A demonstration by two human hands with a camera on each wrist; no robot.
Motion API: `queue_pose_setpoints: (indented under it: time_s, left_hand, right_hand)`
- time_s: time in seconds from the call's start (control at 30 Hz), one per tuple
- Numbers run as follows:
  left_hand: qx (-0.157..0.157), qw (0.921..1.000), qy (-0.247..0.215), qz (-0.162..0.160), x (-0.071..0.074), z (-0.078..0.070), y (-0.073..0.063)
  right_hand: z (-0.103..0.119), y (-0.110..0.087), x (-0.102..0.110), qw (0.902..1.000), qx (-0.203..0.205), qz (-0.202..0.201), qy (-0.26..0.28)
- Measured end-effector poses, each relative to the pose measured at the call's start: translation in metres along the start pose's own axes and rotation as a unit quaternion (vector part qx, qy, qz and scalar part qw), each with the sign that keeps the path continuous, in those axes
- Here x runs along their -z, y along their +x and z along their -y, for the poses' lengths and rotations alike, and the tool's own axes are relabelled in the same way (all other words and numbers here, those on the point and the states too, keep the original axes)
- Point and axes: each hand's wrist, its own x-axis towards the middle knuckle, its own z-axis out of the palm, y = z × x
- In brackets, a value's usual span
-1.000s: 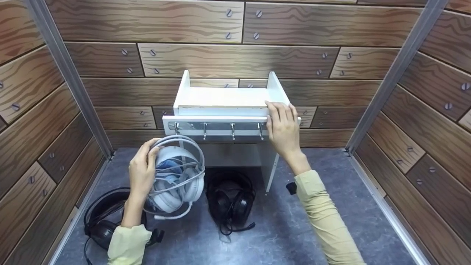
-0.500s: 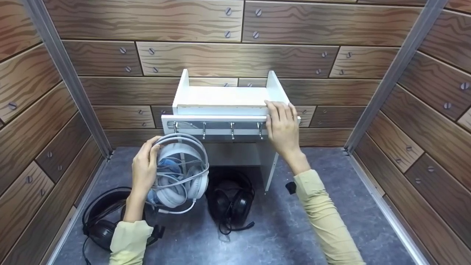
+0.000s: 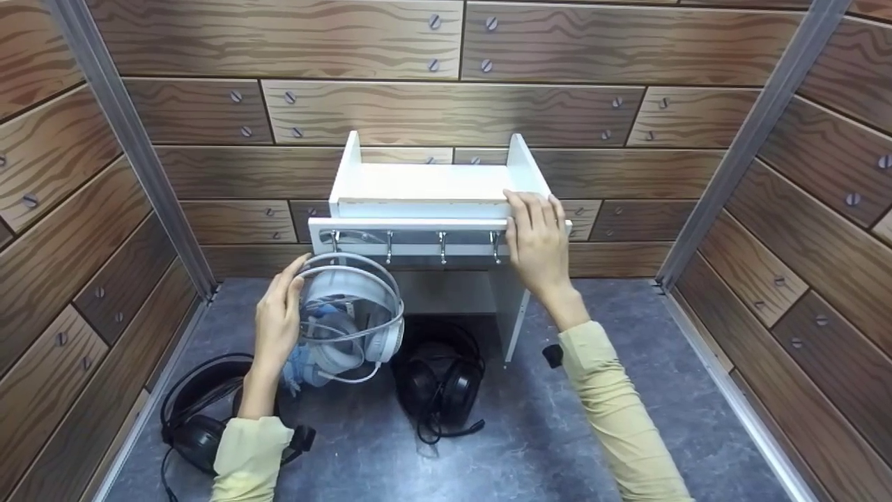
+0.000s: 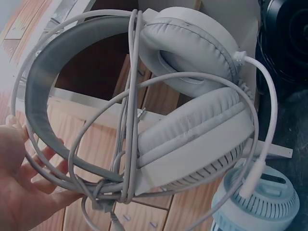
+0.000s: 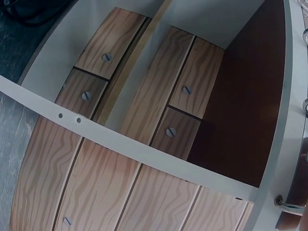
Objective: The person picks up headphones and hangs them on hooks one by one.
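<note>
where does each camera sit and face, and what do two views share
Head: worn there, facing forward and down at a white shelf unit with metal hooks; left hand, right hand, yellow cloth sleeves show.
Left wrist: worn there, facing a white headset with grey cable; left hand shows.
Right wrist: worn there, facing the unit's white frame and brown wood-grain panels; no hand plainly shows.
Shared by head and left wrist: headset, left hand.

I hold the white headset [image 4: 192, 121], cord wound round it, near the front left corner of the white rack [image 3: 432, 183].
</note>
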Motion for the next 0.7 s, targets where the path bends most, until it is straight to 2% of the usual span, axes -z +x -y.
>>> queue_pose_setpoints:
  time_s: [0.13, 0.2, 0.33, 0.47, 0.7]
  left_hand:
    - [0.015, 0.9999, 0.001, -0.002, -0.001, -0.003, -0.002]
    - [0.019, 0.9997, -0.001, -0.014, -0.001, -0.005, -0.005]
    - [0.009, 0.9979, -0.009, -0.064, -0.003, -0.009, -0.015]
    - [-0.015, 0.9927, -0.015, -0.119, -0.006, -0.012, -0.024]
    - [-0.040, 0.9844, -0.022, -0.170, -0.007, -0.016, -0.033]
  right_hand:
    - [0.000, -0.001, 0.001, 1.0000, -0.001, -0.001, -0.001]
    - [-0.001, -0.001, 0.001, 1.0000, -0.002, 0.000, -0.002]
    - [0.000, -0.001, 0.001, 1.0000, -0.001, 0.002, -0.003]
    - [0.001, -0.001, 0.001, 1.0000, 0.000, 0.003, -0.002]
    - [0.000, -0.001, 0.000, 1.0000, 0.000, 0.002, 0.000]
